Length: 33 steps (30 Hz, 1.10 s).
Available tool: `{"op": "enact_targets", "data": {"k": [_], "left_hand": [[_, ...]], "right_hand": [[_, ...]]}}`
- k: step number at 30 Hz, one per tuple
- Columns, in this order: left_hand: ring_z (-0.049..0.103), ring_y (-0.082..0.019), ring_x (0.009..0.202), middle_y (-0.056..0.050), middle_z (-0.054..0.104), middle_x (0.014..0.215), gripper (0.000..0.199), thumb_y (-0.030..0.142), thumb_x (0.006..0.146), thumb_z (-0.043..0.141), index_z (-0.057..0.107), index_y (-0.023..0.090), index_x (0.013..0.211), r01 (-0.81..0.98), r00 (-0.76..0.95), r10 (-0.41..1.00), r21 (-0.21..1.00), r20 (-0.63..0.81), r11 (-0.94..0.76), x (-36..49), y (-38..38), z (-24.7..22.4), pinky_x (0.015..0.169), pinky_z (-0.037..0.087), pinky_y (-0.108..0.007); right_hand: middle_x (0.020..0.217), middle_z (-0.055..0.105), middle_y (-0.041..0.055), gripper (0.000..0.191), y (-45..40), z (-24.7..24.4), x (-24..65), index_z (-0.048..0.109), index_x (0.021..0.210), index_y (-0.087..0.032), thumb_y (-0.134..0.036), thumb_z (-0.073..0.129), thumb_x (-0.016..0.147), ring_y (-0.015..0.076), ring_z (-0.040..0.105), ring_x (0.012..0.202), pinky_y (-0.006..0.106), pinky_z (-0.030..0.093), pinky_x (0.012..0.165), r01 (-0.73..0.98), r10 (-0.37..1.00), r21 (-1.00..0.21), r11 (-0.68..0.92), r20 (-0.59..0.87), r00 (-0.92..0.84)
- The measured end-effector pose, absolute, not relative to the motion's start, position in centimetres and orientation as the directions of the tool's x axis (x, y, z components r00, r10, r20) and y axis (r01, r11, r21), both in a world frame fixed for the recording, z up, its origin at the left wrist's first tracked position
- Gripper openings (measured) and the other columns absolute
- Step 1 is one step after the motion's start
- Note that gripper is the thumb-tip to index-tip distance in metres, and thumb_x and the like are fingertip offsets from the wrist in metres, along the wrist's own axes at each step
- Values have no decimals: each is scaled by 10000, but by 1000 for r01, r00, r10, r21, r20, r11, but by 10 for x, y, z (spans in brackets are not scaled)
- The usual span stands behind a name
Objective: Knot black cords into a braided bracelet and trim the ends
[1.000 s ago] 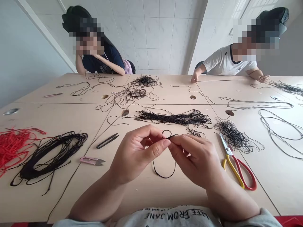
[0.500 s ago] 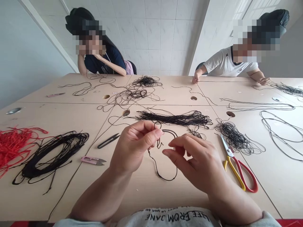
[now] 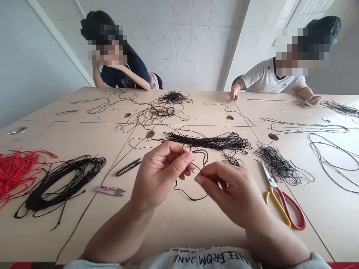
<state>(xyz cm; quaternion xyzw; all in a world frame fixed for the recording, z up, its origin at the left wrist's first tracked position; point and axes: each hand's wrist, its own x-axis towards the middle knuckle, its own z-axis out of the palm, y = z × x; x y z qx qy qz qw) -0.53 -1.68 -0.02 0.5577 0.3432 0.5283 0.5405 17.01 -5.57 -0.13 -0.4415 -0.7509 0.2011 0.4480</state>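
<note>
Work surface: a pale wood-toned table (image 3: 84, 138), filling most of the frame, top built of panels with dark seams running across and toward the viewer. Round holes are cut near the joints, one at centre (image 3: 150, 134) with cord beside it; a metallic round fitting (image 3: 17, 130) sits at left. Room: white tiled wall (image 3: 182, 37) across upper centre, plain pale wall (image 3: 28, 67) at upper left, grey wall (image 3: 339, 74) at upper right. Two people sit at the far edge: one in a dark top (image 3: 140, 73), upper left, one in a white shirt (image 3: 259, 76), upper right. Centre of frame: black cord (image 3: 193, 200) is held above the table, its loop hanging below the fingers. Left hand (image 3: 159, 172) pinches it between thumb and fingers; right hand (image 3: 231, 192) pinches a strand at thumb and forefinger, a short span running between them. Left side: red cord heap (image 3: 15, 172), dark coil (image 3: 39, 194), black snips (image 3: 126, 168), pink snips (image 3: 109, 190). Beyond the hands lies a long dark bundle (image 3: 207, 142); right of them, scissors (image 3: 272, 182) with yellow and red handles, just below a loose tangle (image 3: 277, 162).
</note>
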Motion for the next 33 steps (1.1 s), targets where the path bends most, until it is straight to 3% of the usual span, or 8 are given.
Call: {"op": "enact_targets", "data": {"k": [5, 8, 11, 14, 16, 19, 25, 33], "left_hand": [[601, -72, 496, 23, 688, 605, 137, 285, 864, 813, 728, 201, 797, -320, 375, 920, 947, 113, 14, -13, -17, 4, 455, 499, -125], [584, -49, 482, 36, 687, 595, 97, 260, 849, 832, 753, 225, 806, -384, 423, 902, 919, 89, 89, -14, -18, 7, 443, 476, -92], [580, -50, 476, 32, 686, 578, 93, 246, 834, 846, 763, 232, 795, -385, 460, 884, 916, 80, 117, -14, -20, 8, 447, 484, -95], [586, -68, 482, 12, 689, 584, 90, 250, 836, 843, 764, 217, 807, -341, 445, 886, 940, 129, 35, -14, -21, 8, 452, 500, -125], [580, -79, 482, 7, 680, 585, 113, 270, 837, 842, 753, 205, 812, -314, 398, 898, 948, 187, -58, -13, -21, 6, 451, 504, -147], [600, -93, 490, 5, 691, 620, 125, 272, 857, 822, 729, 200, 815, -325, 363, 897, 936, 254, -133, -10, -20, 4, 461, 527, -176], [689, -99, 514, 44, 668, 626, 72, 155, 921, 739, 745, 225, 905, -431, 424, 838, 890, 345, -148, -6, -19, 2, 489, 566, -160], [647, -31, 577, 49, 725, 662, 108, 119, 878, 779, 783, 226, 868, -326, 340, 875, 916, 345, -235, -7, -21, 6, 556, 539, -57]], "right_hand": [[667, 637, -24, 68, -51, -3, 179, 694, 904, -222, -157, 688, 922, 107, 562, 571, 232, 470, 544, 481, 780, -657, 581, 619, -96], [842, 677, -1, 139, -44, -6, 183, 686, 1026, -248, -176, 722, 912, 116, 610, 692, 227, 515, 595, 243, 774, -751, 614, 633, 2], [971, 690, 13, 118, -31, -10, 185, 688, 1029, -258, -170, 662, 954, 111, 644, 861, 224, 557, 767, 4, 788, -801, 599, 591, 172], [868, 702, 6, 52, -18, -15, 183, 691, 969, -218, -189, 697, 926, 95, 667, 779, 205, 564, 707, -192, 922, -925, 328, 357, -146], [789, 692, -16, 153, -14, -19, 180, 658, 957, -195, -226, 778, 867, 80, 660, 648, 178, 543, 583, -304, 868, -952, 44, 187, -460], [782, 718, -28, 315, -16, -21, 174, 583, 946, -192, -286, 853, 813, 68, 666, 549, 134, 496, 463, -392, 753, -885, -251, 76, -653], [681, 735, -18, 342, -21, -16, 171, 620, 887, -154, -380, 865, 811, 54, 640, 443, 97, 457, 388, -324, 715, -867, -377, -50, -697], [718, 780, 5, 223, -19, -15, 168, 787, 796, -161, -328, 923, 742, 80, 757, 658, 97, 579, 555, -569, 882, -768, -293, 13, -471]]}}
